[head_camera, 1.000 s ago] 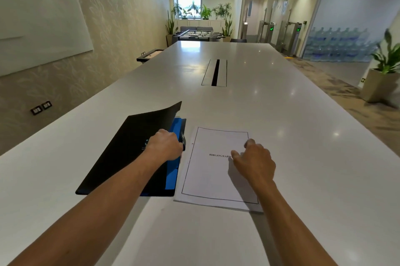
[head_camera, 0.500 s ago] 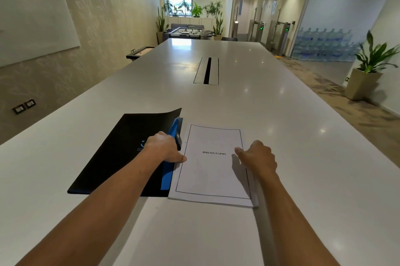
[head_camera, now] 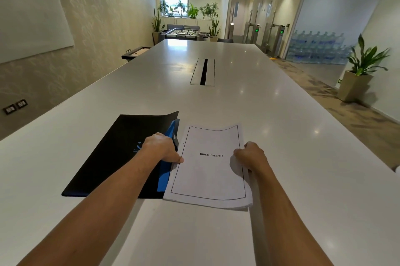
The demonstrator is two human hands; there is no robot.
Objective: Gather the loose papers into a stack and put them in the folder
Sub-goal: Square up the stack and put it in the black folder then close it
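A stack of white papers (head_camera: 207, 174), its top sheet headed BIBLIOGRAPHY, lies on the white table (head_camera: 303, 157) just right of a black folder (head_camera: 112, 153) with a blue inner flap. My right hand (head_camera: 252, 156) grips the stack's right edge, and the far end of the stack curls up off the table. My left hand (head_camera: 161, 148) holds the folder's right edge, thumb touching the papers' left edge. The folder's black cover is slightly raised at its far corner.
A long slot with a cable flap (head_camera: 203, 71) sits in the table's middle farther away. A potted plant (head_camera: 359, 75) stands on the floor to the right. Water bottles (head_camera: 318, 49) are stacked behind it. A foosball table (head_camera: 186, 32) stands beyond the table's far end.
My right hand slid from the top of the page to its right edge and took hold. The far end of the stack has lifted. My left thumb reached the papers' left edge.
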